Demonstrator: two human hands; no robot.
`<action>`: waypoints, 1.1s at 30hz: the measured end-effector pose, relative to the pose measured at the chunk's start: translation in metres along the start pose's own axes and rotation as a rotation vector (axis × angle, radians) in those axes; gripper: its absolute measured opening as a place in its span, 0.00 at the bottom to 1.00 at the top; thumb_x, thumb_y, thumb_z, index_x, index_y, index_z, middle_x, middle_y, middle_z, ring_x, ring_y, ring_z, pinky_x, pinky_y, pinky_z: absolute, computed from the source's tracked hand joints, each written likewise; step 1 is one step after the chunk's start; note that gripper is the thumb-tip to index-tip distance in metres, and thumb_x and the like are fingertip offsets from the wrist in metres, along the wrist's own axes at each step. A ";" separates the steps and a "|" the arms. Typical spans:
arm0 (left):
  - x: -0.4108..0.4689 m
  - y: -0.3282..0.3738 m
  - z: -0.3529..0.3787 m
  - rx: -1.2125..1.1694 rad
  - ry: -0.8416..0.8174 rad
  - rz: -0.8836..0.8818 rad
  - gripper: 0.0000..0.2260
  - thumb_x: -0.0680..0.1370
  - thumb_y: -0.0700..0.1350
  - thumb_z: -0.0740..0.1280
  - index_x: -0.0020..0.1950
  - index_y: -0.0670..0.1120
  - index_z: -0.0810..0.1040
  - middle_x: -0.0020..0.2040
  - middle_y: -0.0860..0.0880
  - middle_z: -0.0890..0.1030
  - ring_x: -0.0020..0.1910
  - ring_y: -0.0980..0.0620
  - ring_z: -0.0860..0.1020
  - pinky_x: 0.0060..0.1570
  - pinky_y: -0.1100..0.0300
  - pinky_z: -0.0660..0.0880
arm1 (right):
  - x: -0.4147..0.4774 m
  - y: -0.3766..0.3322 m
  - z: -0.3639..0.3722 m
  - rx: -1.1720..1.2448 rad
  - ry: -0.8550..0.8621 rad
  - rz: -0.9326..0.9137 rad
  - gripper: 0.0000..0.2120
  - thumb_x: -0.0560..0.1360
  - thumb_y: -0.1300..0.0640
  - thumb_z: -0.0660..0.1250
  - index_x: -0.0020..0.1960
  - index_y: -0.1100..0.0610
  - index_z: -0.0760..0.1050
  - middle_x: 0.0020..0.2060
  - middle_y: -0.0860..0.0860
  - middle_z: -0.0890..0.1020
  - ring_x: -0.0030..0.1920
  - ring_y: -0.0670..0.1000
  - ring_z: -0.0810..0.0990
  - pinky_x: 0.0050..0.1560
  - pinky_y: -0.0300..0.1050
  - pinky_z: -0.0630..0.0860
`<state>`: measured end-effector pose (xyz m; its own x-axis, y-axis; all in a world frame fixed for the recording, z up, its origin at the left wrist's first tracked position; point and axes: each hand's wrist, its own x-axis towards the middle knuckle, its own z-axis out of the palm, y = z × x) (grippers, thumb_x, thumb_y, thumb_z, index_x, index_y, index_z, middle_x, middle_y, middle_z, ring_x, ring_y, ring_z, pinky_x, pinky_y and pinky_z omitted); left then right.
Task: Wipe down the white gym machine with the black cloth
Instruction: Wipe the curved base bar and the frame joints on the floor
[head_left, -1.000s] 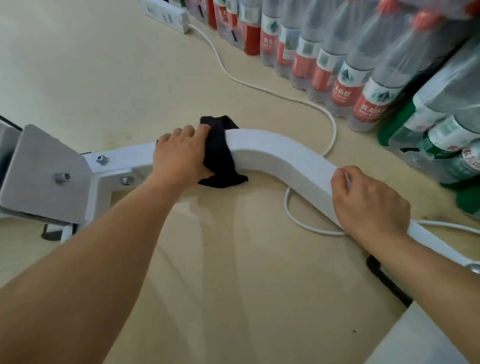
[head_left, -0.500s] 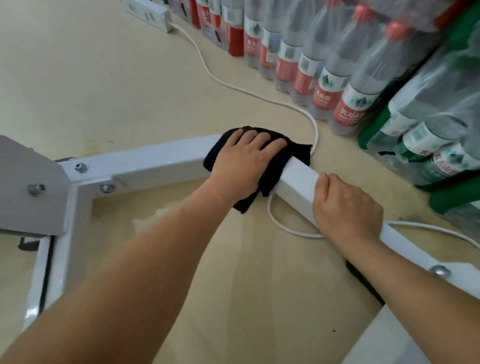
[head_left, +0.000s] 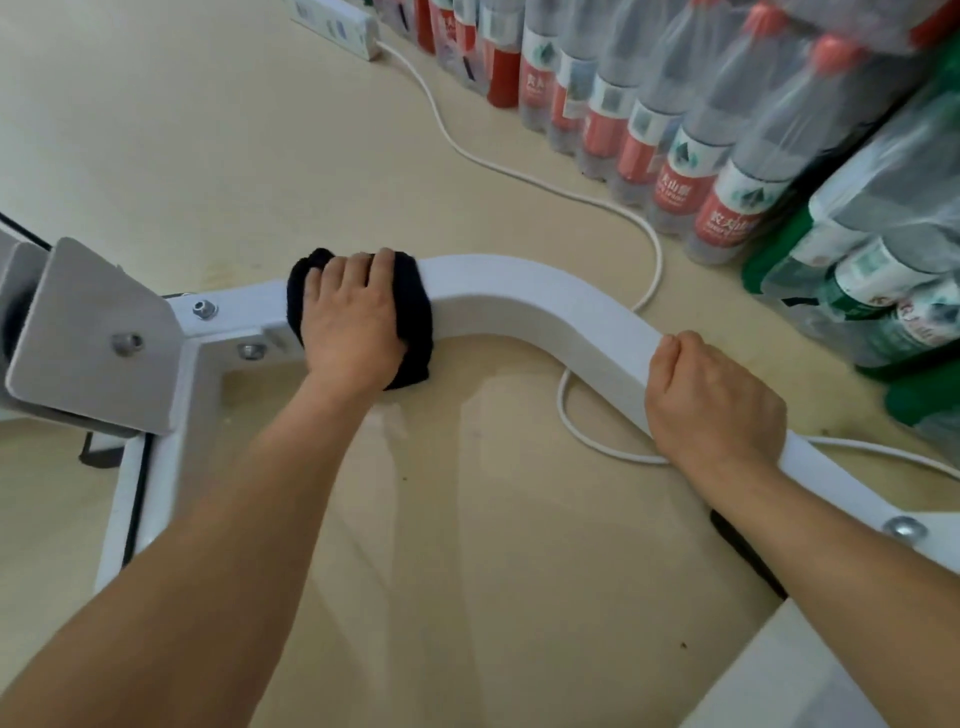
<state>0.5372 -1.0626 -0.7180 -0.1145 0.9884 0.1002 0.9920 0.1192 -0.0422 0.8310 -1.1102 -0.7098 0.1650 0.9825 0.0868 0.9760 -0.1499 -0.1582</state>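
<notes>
The white gym machine's frame bar (head_left: 545, 296) lies low over the beige floor and bends across the middle of the head view. The black cloth (head_left: 417, 312) is wrapped over the bar just left of the bend. My left hand (head_left: 353, 322) lies on top of the cloth, fingers curled over the bar's far edge, holding the cloth against it. Further right, my right hand (head_left: 717, 405) grips the bare bar with its fingers folded over the top.
A grey metal plate (head_left: 93, 338) is bolted at the frame's left corner. Shrink-wrapped packs of water bottles (head_left: 727, 171) line the back and right. A white cable (head_left: 467, 150) runs from a power strip (head_left: 337, 26) and passes under the bar.
My left hand slid the cloth right to the bend, then back left along the bar toward the corner joint. My right hand kept its grip on the bar.
</notes>
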 end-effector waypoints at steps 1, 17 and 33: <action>0.006 0.032 -0.002 -0.022 -0.013 0.089 0.35 0.68 0.47 0.73 0.73 0.47 0.63 0.66 0.45 0.72 0.67 0.41 0.68 0.71 0.47 0.58 | 0.000 0.000 0.000 -0.003 -0.009 0.007 0.20 0.83 0.50 0.47 0.49 0.60 0.73 0.45 0.59 0.81 0.43 0.63 0.79 0.39 0.51 0.69; -0.129 0.259 -0.031 -0.198 -0.036 0.869 0.22 0.80 0.51 0.59 0.74 0.49 0.67 0.73 0.50 0.70 0.75 0.48 0.61 0.76 0.52 0.46 | -0.027 0.052 -0.069 0.829 -0.303 0.391 0.19 0.80 0.62 0.59 0.70 0.55 0.73 0.68 0.50 0.75 0.69 0.50 0.72 0.68 0.42 0.67; -0.226 0.242 -0.040 -1.377 -0.401 -0.020 0.10 0.70 0.31 0.65 0.34 0.45 0.80 0.32 0.49 0.81 0.30 0.59 0.75 0.30 0.61 0.69 | -0.077 0.044 -0.088 -0.116 -0.603 -0.063 0.23 0.80 0.55 0.57 0.71 0.65 0.61 0.70 0.61 0.65 0.69 0.61 0.64 0.67 0.52 0.63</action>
<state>0.8051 -1.2613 -0.7111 0.0941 0.9748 -0.2022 0.2250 0.1770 0.9581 0.8742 -1.2021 -0.6373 0.0299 0.8742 -0.4847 0.9960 -0.0671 -0.0596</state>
